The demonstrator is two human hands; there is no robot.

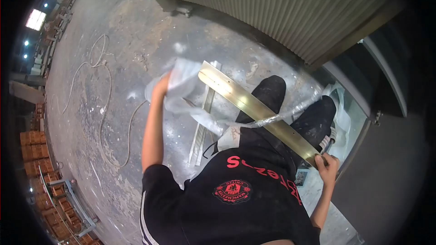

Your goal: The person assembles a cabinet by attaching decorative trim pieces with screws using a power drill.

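A long brass-coloured metal strip (245, 104) lies slantwise across my lap. Around its lower end my right hand (327, 168) is closed, with the thumb on top. My left hand (162, 84), partly covered and blurred, is closed on clear plastic wrap (184, 75) beside the strip's upper end. The wrap trails down toward my legs, and a twisted band of it crosses the strip near the middle. On the floor below, pale metal strips (197, 143) lie between my left arm and my legs.
A ribbed metal panel (290, 13) stands at the upper right, beside a grey cabinet frame (386, 154). More plastic sheeting (343, 118) lies near my right foot. A cord (109, 95) snakes over the floor at left. Stacked wooden boxes (34, 147) stand at the far left.
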